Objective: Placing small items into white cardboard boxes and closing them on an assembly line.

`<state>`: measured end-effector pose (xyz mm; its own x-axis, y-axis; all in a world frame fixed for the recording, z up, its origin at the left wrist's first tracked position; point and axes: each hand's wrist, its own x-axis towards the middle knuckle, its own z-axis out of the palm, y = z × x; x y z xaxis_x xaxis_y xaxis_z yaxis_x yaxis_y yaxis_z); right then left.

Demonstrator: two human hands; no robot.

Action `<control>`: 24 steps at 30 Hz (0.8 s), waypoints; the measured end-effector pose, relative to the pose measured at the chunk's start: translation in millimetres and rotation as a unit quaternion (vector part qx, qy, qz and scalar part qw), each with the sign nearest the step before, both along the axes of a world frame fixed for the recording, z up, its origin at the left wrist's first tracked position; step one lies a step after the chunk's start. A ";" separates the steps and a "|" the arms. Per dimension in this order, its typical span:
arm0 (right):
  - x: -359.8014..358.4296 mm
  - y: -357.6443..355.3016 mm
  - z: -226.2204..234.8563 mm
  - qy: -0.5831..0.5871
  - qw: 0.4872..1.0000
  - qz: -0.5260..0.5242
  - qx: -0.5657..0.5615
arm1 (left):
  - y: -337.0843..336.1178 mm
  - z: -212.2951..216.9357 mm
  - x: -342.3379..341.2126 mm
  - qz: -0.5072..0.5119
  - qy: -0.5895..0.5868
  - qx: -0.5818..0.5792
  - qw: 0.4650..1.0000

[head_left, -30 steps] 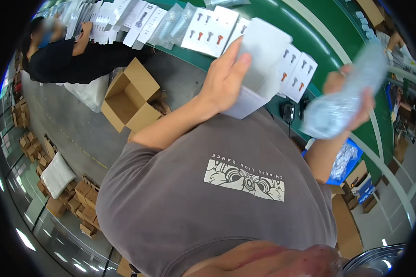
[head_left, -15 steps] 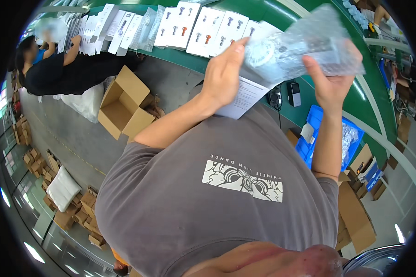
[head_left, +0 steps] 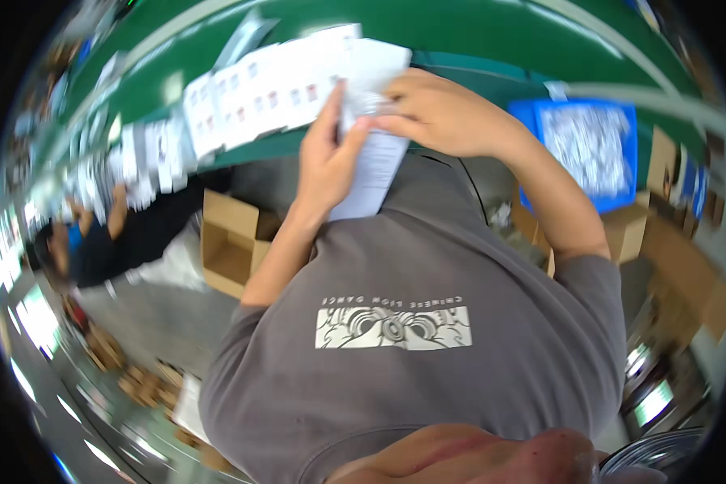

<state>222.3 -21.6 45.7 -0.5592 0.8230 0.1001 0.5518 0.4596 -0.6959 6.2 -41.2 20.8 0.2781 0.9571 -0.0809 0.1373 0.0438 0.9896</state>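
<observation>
Your left hand (head_left: pixel 324 165) holds the white box (head_left: pixel 377 165) in the upper middle of the frame. Your right hand (head_left: pixel 434 114) bends over its top; blur hides whether that grip pinches the shiny wrap (head_left: pixel 361 105). It's best to hold the box still and line the wrap up straight. The long box runs up and down, its open end seemingly pointing to the frame's top.

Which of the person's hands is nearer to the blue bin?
Right. The right hand is at the white box, left of the blue bin and apart from it; the left hand holds the box's left side, farther from the bin.
</observation>
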 end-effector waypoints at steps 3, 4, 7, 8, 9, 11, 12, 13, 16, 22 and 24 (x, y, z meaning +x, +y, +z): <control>26.2 11.3 9.6 0.080 0.987 0.002 -0.138 | 2.9 29.3 27.0 0.015 0.008 -0.052 0.999; 36.8 6.8 11.1 0.121 0.974 -0.034 -0.189 | 4.0 36.7 37.5 0.022 -0.004 -0.053 0.998; 49.9 -30.9 -6.9 0.151 0.983 -0.100 -0.021 | 20.1 35.2 49.1 -0.114 0.176 -0.040 0.977; 55.8 -38.7 -5.2 0.155 0.981 -0.117 -0.018 | 28.8 38.9 56.6 -0.131 0.180 -0.037 0.974; 60.8 -46.5 -0.8 0.194 0.969 -0.138 -0.061 | 34.7 50.3 64.0 -0.167 0.209 -0.078 0.960; 72.1 -59.6 7.8 0.270 0.936 -0.173 -0.144 | 42.9 69.5 79.6 -0.232 0.264 -0.156 0.923; 77.7 -65.0 10.9 0.275 0.935 -0.175 -0.142 | 41.4 72.5 85.4 -0.234 0.270 -0.154 0.921; 85.6 -69.5 15.0 0.264 0.936 -0.188 -0.139 | 37.7 75.9 92.9 -0.250 0.270 -0.149 0.918; 104.3 -85.2 22.4 0.248 0.936 -0.215 -0.129 | 29.8 87.3 114.8 -0.284 0.274 -0.138 0.908; 106.5 -104.9 21.3 0.343 0.871 -0.314 -0.157 | 55.6 93.9 142.0 -0.501 0.305 -0.104 0.803; 106.6 -104.4 17.3 0.359 0.860 -0.325 -0.159 | 57.0 97.7 143.8 -0.549 0.314 -0.104 0.768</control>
